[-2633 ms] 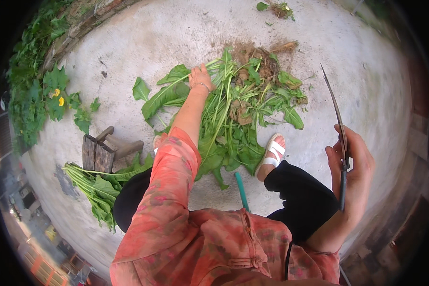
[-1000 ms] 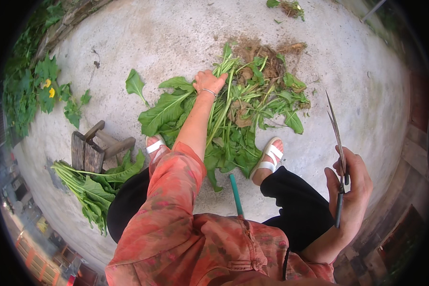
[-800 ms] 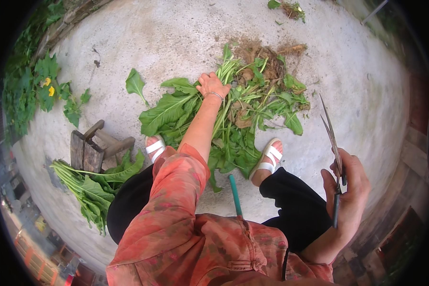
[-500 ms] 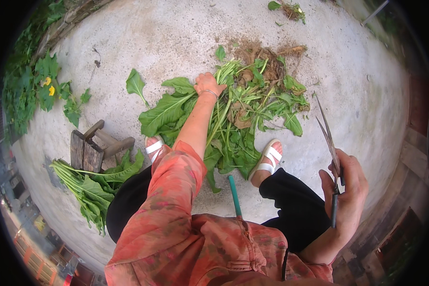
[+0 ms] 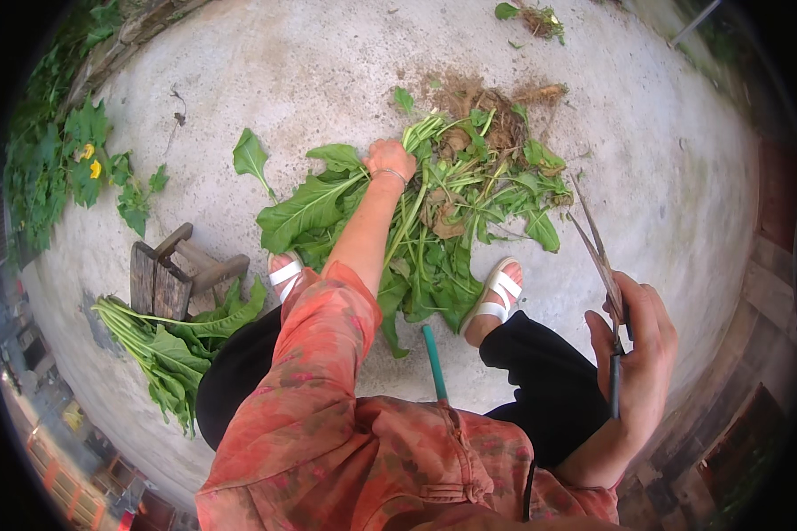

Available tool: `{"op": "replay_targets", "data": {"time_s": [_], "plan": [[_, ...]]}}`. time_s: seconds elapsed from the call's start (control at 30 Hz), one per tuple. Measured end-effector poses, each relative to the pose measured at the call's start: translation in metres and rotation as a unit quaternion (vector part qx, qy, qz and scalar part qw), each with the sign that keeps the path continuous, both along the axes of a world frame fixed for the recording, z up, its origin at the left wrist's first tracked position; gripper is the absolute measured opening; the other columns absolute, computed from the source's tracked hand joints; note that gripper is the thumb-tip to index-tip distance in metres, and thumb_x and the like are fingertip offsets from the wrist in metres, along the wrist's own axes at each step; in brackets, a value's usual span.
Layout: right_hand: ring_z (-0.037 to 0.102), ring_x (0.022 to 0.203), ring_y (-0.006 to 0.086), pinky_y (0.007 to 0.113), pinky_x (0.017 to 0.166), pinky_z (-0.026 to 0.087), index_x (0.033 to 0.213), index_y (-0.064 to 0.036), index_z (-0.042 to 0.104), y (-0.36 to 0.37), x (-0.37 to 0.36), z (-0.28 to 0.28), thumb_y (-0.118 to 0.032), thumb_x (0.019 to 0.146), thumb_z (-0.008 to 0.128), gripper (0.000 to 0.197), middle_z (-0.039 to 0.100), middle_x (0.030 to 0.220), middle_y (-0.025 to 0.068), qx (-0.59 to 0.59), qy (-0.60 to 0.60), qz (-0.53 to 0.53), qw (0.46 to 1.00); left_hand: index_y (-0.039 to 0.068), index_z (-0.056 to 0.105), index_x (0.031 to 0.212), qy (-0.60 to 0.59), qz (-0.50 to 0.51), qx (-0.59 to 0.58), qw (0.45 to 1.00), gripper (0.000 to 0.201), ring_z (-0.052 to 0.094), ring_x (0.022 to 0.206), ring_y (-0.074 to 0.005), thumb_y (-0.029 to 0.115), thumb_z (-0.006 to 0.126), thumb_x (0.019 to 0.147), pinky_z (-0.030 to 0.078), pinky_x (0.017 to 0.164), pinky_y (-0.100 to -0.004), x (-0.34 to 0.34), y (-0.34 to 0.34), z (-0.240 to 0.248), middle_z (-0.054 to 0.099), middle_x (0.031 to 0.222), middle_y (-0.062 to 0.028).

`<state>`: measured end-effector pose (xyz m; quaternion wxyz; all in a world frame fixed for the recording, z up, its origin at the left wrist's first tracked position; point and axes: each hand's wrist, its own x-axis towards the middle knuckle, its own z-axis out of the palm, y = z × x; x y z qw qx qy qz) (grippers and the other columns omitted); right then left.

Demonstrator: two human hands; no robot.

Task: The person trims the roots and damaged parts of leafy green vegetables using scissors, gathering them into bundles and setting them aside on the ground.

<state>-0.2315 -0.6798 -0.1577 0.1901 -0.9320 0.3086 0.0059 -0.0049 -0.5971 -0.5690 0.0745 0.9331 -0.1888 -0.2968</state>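
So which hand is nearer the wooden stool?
Left. The left hand is at the greens, ahead and right of the stool; the right hand, holding scissors, is farther right.

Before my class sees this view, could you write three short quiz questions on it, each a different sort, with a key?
1. Which hand holds the scissors?
2. True or false: the scissors are fully closed.
3. What is next to the bunch of leafy greens outside the left knee: (a) a bucket, (b) a wooden stool, (c) a crate?

Key: 1. The right hand. 2. False; they are open. 3. b.
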Motion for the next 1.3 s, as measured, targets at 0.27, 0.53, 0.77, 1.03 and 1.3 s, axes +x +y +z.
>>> {"op": "replay_targets", "data": {"time_s": [0.27, 0.53, 0.77, 1.03, 1.3], "plan": [[0.059, 0.070, 0.0297, 0.037, 0.063, 0.047, 0.107, -0.0028, 0.061, 0.002, -0.002, 0.007, 0.003, 0.072, 0.072, 0.037, 0.058, 0.080, 0.0138, 0.012, -0.049, 0.020, 0.999, 0.000, 0.059, 0.097, 0.169, 0.216, -0.298, 0.914, 0.031, 0.064, 0.061, -0.0243, 0.027, 0.066, 0.083, 0.051, 0.059, -0.0365, 0.030, 0.047, -0.004, 0.065, 0.073, -0.0129], [0.059, 0.071, 0.0327, 0.040, 0.064, 0.047, 0.105, -0.0019, 0.060, 0.003, -0.011, 0.000, -0.002, 0.076, 0.071, 0.031, 0.060, 0.080, 0.0152, 0.038, -0.079, 0.012, 0.996, 0.006, 0.061, 0.095, 0.391, 0.210, -0.444, 0.778, 0.023, 0.043, 0.049, -0.0064, 0.029, 0.063, 0.093, 0.038, 0.046, -0.0226, 0.059, 0.054, 0.156, 0.054, 0.063, 0.0009], [0.060, 0.071, 0.0374, 0.043, 0.063, 0.046, 0.100, -0.0013, 0.060, 0.003, -0.007, 0.004, -0.010, 0.079, 0.070, 0.025, 0.060, 0.076, 0.0171, 0.043, -0.067, 0.036, 0.996, 0.003, 0.066, 0.104, 0.164, -0.035, -0.163, 0.972, 0.033, 0.061, 0.060, -0.0119, 0.033, 0.065, 0.089, 0.047, 0.055, -0.0280, 0.076, 0.055, 0.220, 0.068, 0.073, -0.0066], [0.062, 0.067, 0.0256, 0.038, 0.061, 0.049, 0.101, -0.0011, 0.061, -0.011, -0.004, -0.028, -0.011, 0.082, 0.069, 0.023, 0.062, 0.073, 0.0123, 0.147, -0.168, -0.075, 0.972, 0.006, 0.060, 0.107, 0.283, 0.062, -0.372, 0.882, 0.031, 0.045, 0.049, -0.0056, 0.032, 0.065, 0.091, 0.041, 0.045, -0.0220, 0.048, 0.057, 0.330, 0.066, 0.079, -0.0068], [0.058, 0.074, 0.0095, 0.024, 0.064, 0.050, 0.111, -0.0014, 0.057, 0.004, 0.019, -0.009, -0.008, 0.086, 0.067, 0.027, 0.060, 0.087, 0.0030, 0.396, -0.401, -0.099, 0.821, 0.007, 0.058, 0.105, 0.355, 0.004, -0.500, 0.790, 0.029, 0.047, 0.053, -0.0047, 0.026, 0.071, 0.087, 0.043, 0.049, -0.0193, 0.011, 0.086, 0.404, 0.067, 0.092, -0.0085]]}}
